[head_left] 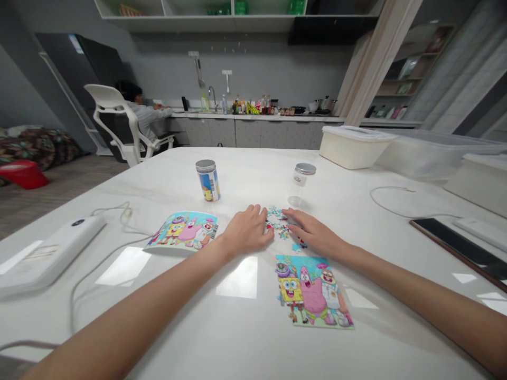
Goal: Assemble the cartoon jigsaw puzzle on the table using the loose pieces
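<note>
"Where are the small light-blue and multicoloured puzzle pieces (pixel 283 230)?"
"On the glossy white table (pixel 222 338), right of the bare left hand (pixel 246 230) and left of the bare right hand (pixel 315 233), about equally near both. Their scatter has no clear long axis."
"And the fingers?"
"Left: loosely bent, close together, thumb apart, beside the pieces. Right: slightly spread, tips touching or just over them; I can't tell which. Neither visibly grips anything."
"Nearby?"
"A flat, colourful cartoon puzzle panel (pixel 311 295), nearer the wearer."
</note>
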`<action>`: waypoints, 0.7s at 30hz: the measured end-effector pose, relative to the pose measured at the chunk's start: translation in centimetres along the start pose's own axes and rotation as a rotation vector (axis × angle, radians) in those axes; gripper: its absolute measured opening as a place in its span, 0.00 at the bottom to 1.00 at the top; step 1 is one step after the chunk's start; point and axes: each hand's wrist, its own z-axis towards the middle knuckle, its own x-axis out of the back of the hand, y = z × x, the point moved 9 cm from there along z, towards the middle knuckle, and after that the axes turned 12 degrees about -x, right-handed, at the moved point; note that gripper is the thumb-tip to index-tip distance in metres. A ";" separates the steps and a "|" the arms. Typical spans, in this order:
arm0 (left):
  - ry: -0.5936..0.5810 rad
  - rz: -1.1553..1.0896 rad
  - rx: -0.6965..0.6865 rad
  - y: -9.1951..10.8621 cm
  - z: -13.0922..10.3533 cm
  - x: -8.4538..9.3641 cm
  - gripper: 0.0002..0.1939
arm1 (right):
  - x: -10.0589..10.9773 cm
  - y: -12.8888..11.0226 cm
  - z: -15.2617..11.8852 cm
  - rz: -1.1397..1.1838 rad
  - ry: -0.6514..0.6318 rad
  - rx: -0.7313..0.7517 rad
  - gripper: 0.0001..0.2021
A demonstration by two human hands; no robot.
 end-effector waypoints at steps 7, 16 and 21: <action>-0.023 -0.016 -0.077 0.5 -0.3 -0.1 0.18 | 0.7 0.5 -0.1 0.068 0.078 0.012 0.16; -0.004 -0.024 -0.135 1.0 -0.3 0.2 0.15 | 1.9 0.2 -0.5 0.214 0.118 -0.040 0.12; 0.000 -0.015 -0.197 1.5 -0.3 0.5 0.15 | 3.2 1.6 -0.5 0.185 0.256 -0.158 0.09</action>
